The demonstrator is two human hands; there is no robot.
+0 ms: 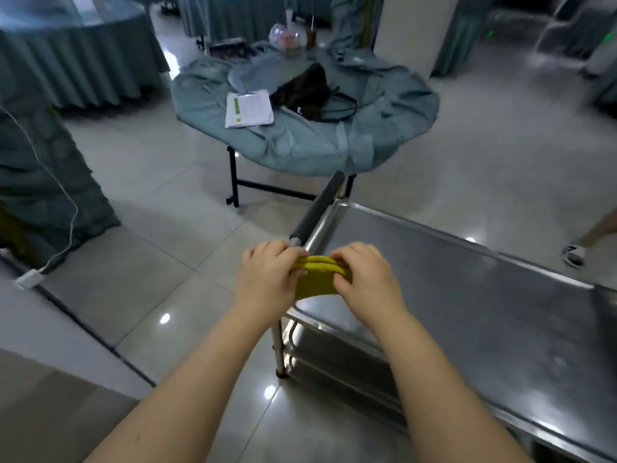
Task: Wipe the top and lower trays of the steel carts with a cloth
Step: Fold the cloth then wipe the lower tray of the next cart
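A folded yellow cloth (pixel 317 279) is held between both hands above the near left corner of the steel cart's top tray (pixel 467 295). My left hand (pixel 267 279) grips the cloth's left side and my right hand (pixel 367 279) grips its right side. The top tray is a shiny steel surface with a raised rim, running to the right. A black padded handle (pixel 317 208) runs along the cart's left end. A lower tray (pixel 350 365) shows partly under the top one.
A round table (pixel 384 142) draped in grey-green cloth stands beyond the cart, with papers (pixel 248 108) and a dark bag (pixel 309 91) on it. Draped tables stand at far left. A white charger and cable (pixel 30 279) lie on the floor left. Another person's foot (pixel 574 255) is at right.
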